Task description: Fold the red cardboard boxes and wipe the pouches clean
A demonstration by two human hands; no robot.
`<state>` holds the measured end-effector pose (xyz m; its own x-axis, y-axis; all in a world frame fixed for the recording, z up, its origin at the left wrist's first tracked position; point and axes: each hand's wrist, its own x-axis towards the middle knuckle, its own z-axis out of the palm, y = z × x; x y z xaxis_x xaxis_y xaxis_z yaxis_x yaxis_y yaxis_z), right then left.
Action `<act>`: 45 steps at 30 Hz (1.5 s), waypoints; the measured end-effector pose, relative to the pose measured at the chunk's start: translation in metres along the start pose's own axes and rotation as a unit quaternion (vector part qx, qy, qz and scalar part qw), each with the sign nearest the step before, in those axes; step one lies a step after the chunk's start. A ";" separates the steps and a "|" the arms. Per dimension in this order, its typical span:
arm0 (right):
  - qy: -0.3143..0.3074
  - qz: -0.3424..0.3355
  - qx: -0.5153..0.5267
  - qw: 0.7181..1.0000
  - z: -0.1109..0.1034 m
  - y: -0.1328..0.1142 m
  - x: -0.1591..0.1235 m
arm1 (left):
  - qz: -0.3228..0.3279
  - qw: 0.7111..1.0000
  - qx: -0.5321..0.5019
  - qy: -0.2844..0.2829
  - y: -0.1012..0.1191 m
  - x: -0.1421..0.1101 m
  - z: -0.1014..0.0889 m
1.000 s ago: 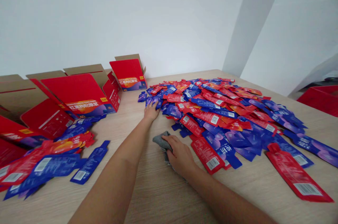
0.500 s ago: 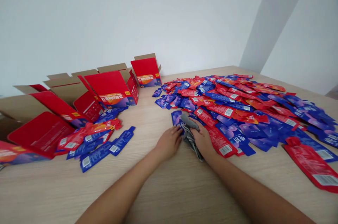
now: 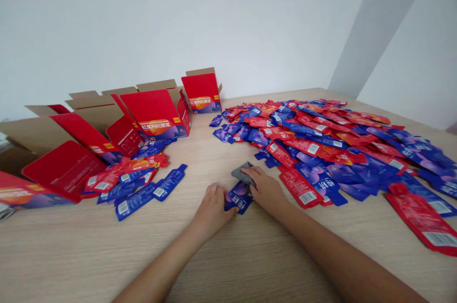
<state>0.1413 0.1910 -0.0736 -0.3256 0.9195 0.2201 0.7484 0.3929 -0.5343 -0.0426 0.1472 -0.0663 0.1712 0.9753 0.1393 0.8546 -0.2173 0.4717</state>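
A blue sachet [image 3: 238, 200] with white lettering lies on the table between my two hands. My left hand [image 3: 213, 205] grips its left edge, with the thumb at the near corner and the fingers curled alongside. Bunched in my right hand [image 3: 266, 190] is a grey cloth [image 3: 241, 174], pressed over the far right part of the sachet. My right fingers are closed on the cloth and hide some of it.
A large pile of red and blue sachets [image 3: 310, 146] spreads across the right. Several sachets [image 3: 135, 181] lie at left before open red cartons [image 3: 153, 112]. Another open carton [image 3: 203, 93] stands near the wall. A red sachet [image 3: 424, 222] lies at the right edge.
The blue sachet has come away from the pile towards me, and more of it shows. My left hand has moved left and nearer; the cloth now lies across the sachet's far part.
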 end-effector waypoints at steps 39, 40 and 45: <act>-0.130 -0.098 -0.064 0.985 0.008 -0.040 -0.021 | -0.235 0.809 -0.525 -0.122 -0.008 -0.006 0.003; -0.119 -0.068 -0.079 0.987 0.006 -0.035 -0.017 | -0.235 0.808 -0.526 -0.126 -0.008 -0.006 0.001; -0.008 0.041 -0.013 0.999 -0.006 0.016 0.008 | -0.214 0.838 -0.486 -0.124 -0.011 -0.004 -0.012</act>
<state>0.1544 0.2046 -0.0753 -0.2712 0.9484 0.1640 0.7879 0.3166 -0.5281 -0.0590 0.1450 -0.0617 0.1501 0.9236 -0.3529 0.0810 0.3442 0.9354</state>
